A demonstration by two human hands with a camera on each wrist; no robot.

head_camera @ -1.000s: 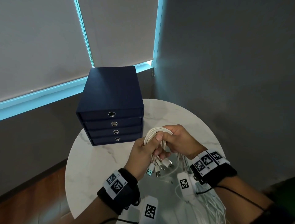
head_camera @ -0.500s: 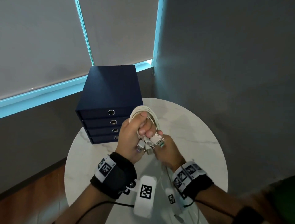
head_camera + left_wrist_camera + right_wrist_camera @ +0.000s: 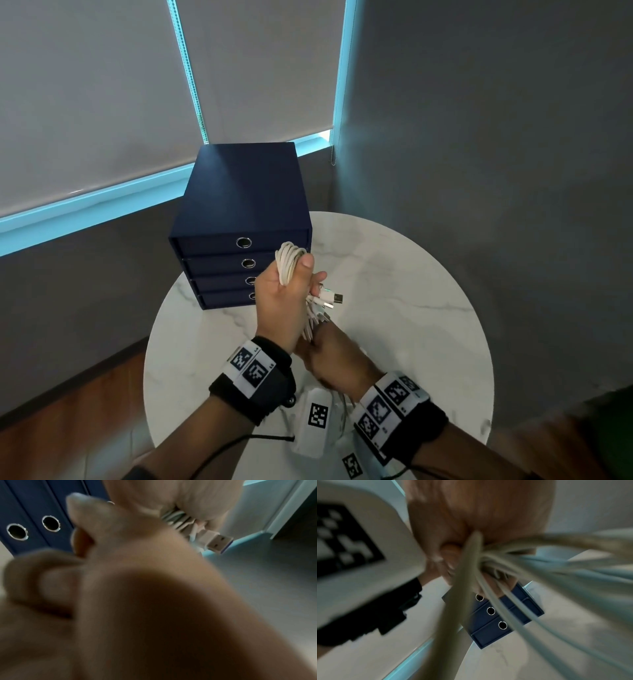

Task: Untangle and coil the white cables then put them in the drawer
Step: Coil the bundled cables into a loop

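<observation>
A bundle of white cables (image 3: 288, 259) is looped over the top of my left hand (image 3: 294, 284), which grips it upright just in front of the navy drawer unit (image 3: 239, 202). USB plugs (image 3: 333, 298) stick out to the right of the fist, and one plug (image 3: 219, 543) shows in the left wrist view. My right hand (image 3: 323, 347) sits directly below the left, gripping the strands (image 3: 471, 574) that hang from the bundle. All the drawers (image 3: 498, 616) are closed.
The drawer unit stands at the back left of a small round white marble table (image 3: 411, 308). A grey wall (image 3: 496, 137) lies close on the right, a blinded window (image 3: 102, 102) behind, and wooden floor (image 3: 68, 421) to the left.
My left hand has lifted the bundle up and toward the drawers. My right hand has left the top of the loop and dropped below the left hand onto the hanging strands.
</observation>
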